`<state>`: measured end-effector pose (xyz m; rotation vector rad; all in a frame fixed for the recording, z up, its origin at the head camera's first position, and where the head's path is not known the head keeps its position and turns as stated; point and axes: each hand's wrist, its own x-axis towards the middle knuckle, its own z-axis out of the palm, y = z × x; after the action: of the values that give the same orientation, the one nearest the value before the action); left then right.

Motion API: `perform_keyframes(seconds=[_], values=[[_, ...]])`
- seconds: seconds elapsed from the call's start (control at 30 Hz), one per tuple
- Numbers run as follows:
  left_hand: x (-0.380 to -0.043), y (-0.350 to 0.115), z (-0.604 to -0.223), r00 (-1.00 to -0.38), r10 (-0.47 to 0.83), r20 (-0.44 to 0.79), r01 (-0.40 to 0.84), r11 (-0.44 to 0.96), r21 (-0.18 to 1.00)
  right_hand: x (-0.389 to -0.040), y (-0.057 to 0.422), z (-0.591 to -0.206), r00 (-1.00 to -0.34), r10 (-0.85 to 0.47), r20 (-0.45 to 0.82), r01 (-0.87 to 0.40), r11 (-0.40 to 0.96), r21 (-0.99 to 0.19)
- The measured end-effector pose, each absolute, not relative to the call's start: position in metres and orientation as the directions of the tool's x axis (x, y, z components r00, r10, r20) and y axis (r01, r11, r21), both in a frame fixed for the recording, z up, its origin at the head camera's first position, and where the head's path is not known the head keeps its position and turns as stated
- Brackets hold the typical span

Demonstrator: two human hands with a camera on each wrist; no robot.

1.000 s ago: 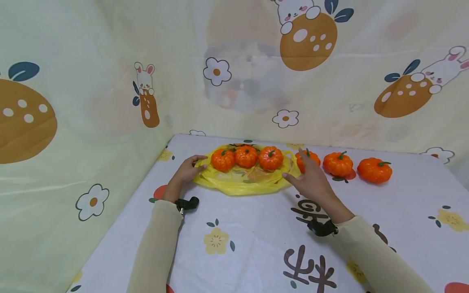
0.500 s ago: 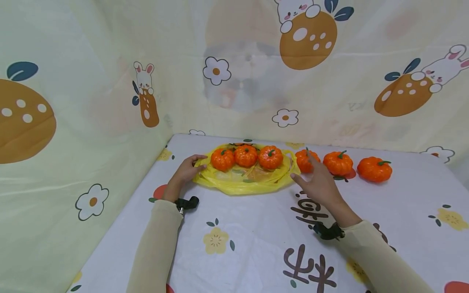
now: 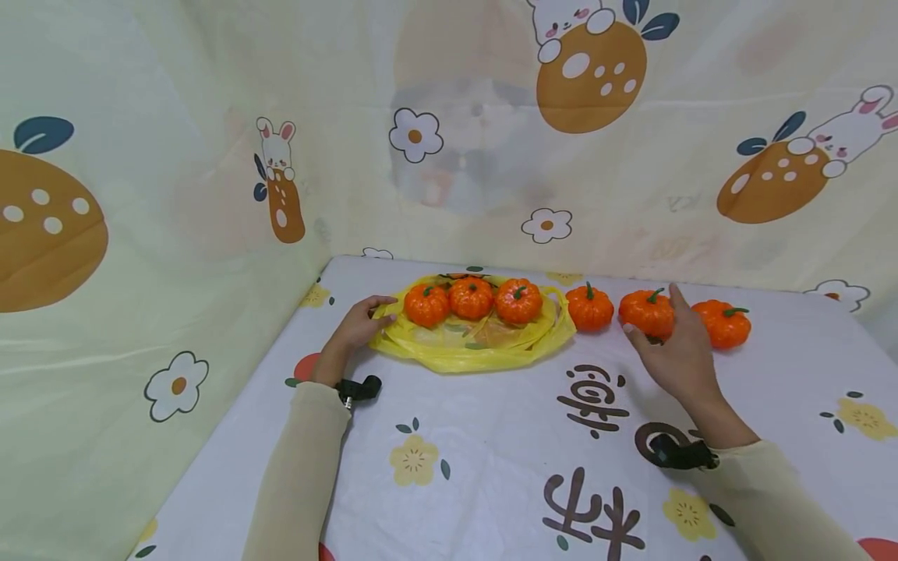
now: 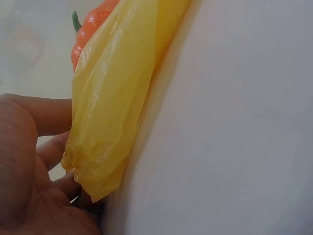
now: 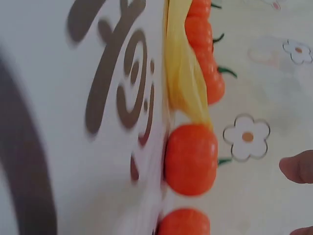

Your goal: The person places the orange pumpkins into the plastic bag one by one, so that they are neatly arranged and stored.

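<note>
Three small orange pumpkins sit side by side on a spread yellow plastic bag (image 3: pixel 463 358), with the rightmost bag pumpkin (image 3: pixel 518 301) near its handle. My left hand (image 3: pixel 359 323) holds the bag's left end, some fingertips hidden behind the yellow film (image 4: pixel 112 98) in the left wrist view. To the bag's right stand three more in a row: a near pumpkin (image 3: pixel 589 308), a middle pumpkin (image 3: pixel 645 313) and a far-right pumpkin (image 3: pixel 726 323). My right hand (image 3: pixel 682 354) is spread at the middle one, thumb to its left, fingers to its right. A fingertip (image 5: pixel 298 167) shows apart from the pumpkins.
A white patterned tablecloth (image 3: pixel 484 452) covers the table. Printed cloth (image 3: pixel 477 171) hangs behind it and along the left side. Each wrist bears a black strap, the right strap (image 3: pixel 680 452) lying close over the table.
My right hand has moved right from the bag's right end, past the near pumpkin, to the middle one. The left hand, the bag and the pumpkins stay in place.
</note>
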<state>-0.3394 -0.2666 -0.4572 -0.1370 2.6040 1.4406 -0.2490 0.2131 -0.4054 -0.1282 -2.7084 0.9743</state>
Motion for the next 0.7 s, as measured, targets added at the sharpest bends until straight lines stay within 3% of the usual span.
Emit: perform_keyframes(seconds=[0.37, 0.7], values=[[-0.339, -0.265, -0.456, -0.982, -0.009, -0.190, -0.165, 0.532, 0.830, -0.246, 0.264, -0.411, -0.914, 0.344, 0.216, 0.129, 0.751, -0.648], [-0.339, -0.266, -0.456, -0.983, -0.007, -0.186, -0.161, 0.533, 0.831, -0.256, 0.302, -0.418, -0.871, 0.489, -0.053, 0.383, 0.608, -0.696]])
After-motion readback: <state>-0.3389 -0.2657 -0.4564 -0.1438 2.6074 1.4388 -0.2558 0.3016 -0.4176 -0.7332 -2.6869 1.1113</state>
